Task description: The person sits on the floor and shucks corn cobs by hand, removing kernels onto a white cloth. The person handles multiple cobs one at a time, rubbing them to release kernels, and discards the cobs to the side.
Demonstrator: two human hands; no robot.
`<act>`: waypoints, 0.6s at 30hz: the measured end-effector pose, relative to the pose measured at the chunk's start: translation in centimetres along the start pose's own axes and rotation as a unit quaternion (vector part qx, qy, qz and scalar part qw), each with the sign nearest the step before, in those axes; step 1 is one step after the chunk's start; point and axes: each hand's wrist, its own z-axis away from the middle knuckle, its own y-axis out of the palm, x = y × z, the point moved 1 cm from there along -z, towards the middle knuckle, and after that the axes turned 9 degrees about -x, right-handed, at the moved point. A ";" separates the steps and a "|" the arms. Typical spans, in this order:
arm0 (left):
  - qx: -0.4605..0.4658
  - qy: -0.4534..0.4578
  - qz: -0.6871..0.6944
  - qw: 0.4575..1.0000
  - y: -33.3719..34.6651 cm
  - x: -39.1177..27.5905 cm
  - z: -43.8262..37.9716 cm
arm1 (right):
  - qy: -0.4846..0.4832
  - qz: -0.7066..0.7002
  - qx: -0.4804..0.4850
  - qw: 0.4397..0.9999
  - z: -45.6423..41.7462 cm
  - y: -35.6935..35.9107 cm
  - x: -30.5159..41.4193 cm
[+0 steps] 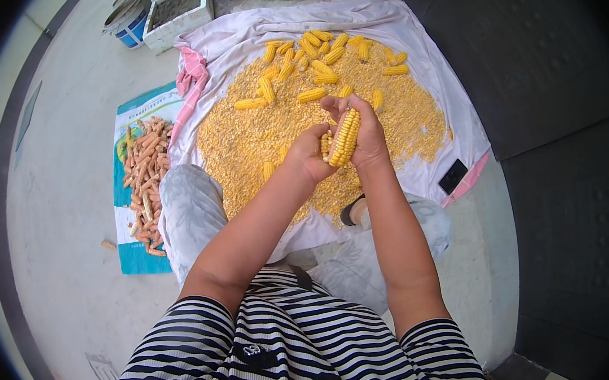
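Observation:
Between my two hands is a tilted ear of yellow corn (347, 138), with full rows facing up and a gap in the kernels along its left side. My right hand (369, 130) wraps it from the right. From the lower left my left hand (312, 150) grips it, thumb against the kernels; its other fingers are partly hidden. Beneath lies a broad layer of loose corn kernels (256, 140) on a pale cloth (404, 29). Several whole corn ears (311, 95) rest on the kernels, mostly toward the far side.
Bare cobs (147, 165) are heaped on a teal and white sack (128, 254) at left. A phone (453, 177) lies at the cloth's right corner. Behind stand a bucket (130, 26) and a white foam box of dark soil (171, 30). A dark panelled surface (543, 60) borders the right.

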 end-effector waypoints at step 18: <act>-0.097 0.320 -0.464 0.820 2.4 -0.3 1.0 | -0.079 0.054 -0.183 0.978 -1.3 -1.5 0.2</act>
